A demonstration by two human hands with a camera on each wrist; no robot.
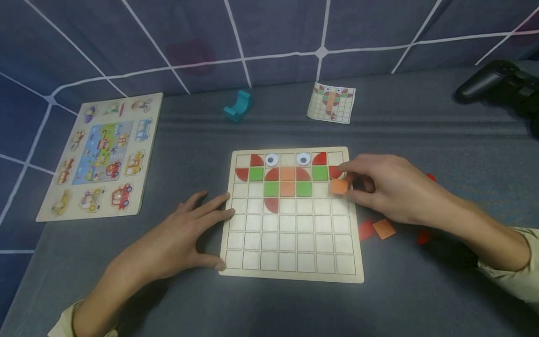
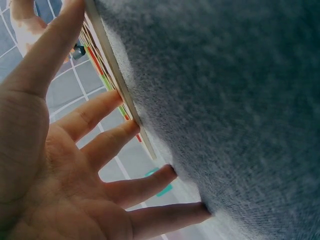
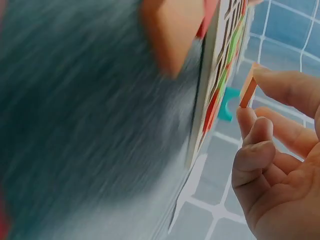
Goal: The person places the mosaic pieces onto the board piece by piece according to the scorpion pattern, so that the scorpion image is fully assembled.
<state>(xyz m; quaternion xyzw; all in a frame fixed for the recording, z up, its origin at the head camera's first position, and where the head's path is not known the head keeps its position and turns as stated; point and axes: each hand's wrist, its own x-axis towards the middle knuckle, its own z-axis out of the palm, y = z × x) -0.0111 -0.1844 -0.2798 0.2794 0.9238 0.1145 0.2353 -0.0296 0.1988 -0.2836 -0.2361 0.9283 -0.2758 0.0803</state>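
Note:
A wooden grid board lies on the dark cloth. Its upper rows carry red quarter-round pieces, green squares, orange squares and two eye discs. Over the board's right edge, my right hand pinches an orange square tile between thumb and forefinger; the right wrist view shows the tile held edge-on above the board. My left hand spreads its fingers along the board's left side, thumb and some fingertips touching the edge, as the left wrist view confirms.
Right of the board lie a loose orange tile and red pieces, some partly under my arm. A printed pattern card, a teal curved block and a black game controller sit behind. A vehicle puzzle lies left.

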